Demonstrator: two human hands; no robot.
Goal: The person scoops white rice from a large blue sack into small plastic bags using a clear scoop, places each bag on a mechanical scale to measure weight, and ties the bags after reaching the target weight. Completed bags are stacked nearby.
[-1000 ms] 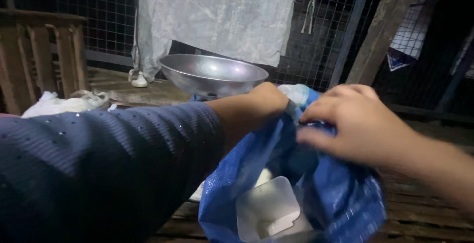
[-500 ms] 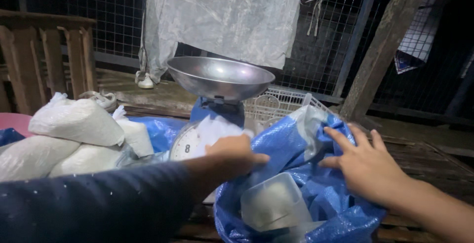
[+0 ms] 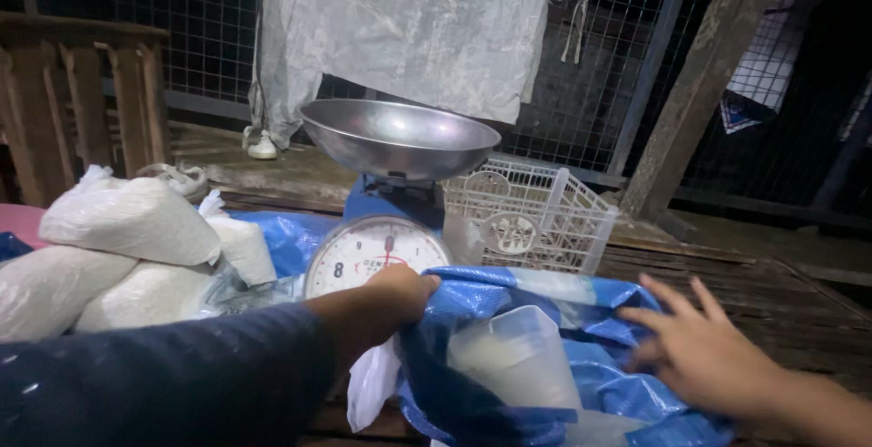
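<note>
Already open: the blue sack (image 3: 509, 392) sat at the lower centre of the frame with its mouth spread wide; nothing had been lifted out, judging from how things lay.
Left hand: the left hand (image 3: 395, 297) had its grip clamped on the sack's near rim, beside the scale's dial, with a bit of white plastic (image 3: 371, 383) hanging below it.
Right hand: the right hand (image 3: 699, 347) lay flat on the sack's right edge at the lower right, fingers spread apart, pressing the fabric rather than gripping it.
Inside the sack: a pale plastic scoop cup (image 3: 513, 356) stood tilted in the opening; what lay under it could not be told.
Scale: the blue kitchen scale (image 3: 381, 247) stood just behind the sack, its metal bowl (image 3: 400, 138) empty, so weighing looked not yet begun.
Filled bags: several tied white bags (image 3: 127, 220) of pale grain were heaped at the left of the frame, seemingly finished.
Basket: a white plastic basket (image 3: 536, 211) behind the sack appeared empty.
Counter: the wooden counter (image 3: 772, 293) carried everything.
</note>
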